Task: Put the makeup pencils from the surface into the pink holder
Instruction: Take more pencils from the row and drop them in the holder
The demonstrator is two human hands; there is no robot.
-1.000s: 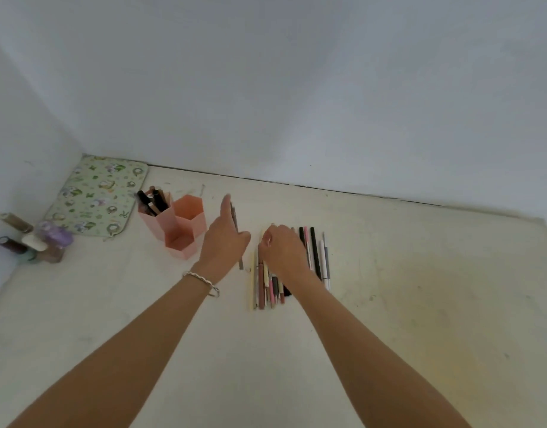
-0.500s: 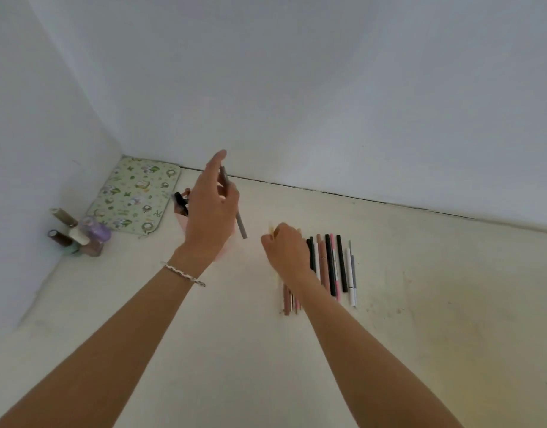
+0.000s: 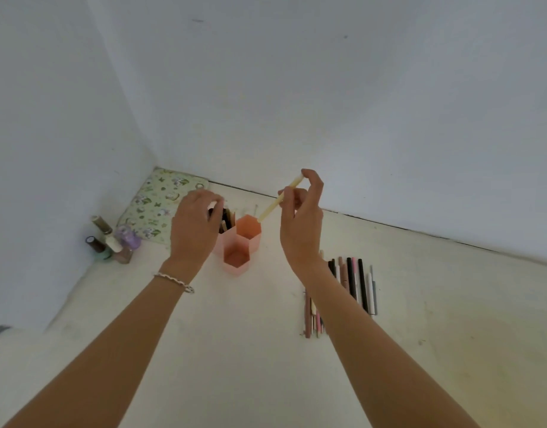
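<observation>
The pink holder [image 3: 236, 264] has three hexagonal cells and stands left of centre on the cream surface. My left hand [image 3: 193, 230] hovers over its left cell with curled fingers at the tops of the dark pencils [image 3: 227, 222] standing there; whether it grips one is hidden. My right hand [image 3: 301, 223] pinches a cream pencil [image 3: 276, 203], tilted, with its lower tip at the rim of the back cell. A row of several makeup pencils [image 3: 355, 282] lies on the surface to the right, partly hidden under my right forearm.
Several nail polish bottles [image 3: 114, 242] stand by the left wall. A green patterned mat [image 3: 161, 205] lies in the back corner behind the holder. White walls close off the left and the back.
My left hand carried a grey pencil from the surface up and over to the holder's left cell. My right hand lifted a cream pencil out of the row and brought it to the holder.
</observation>
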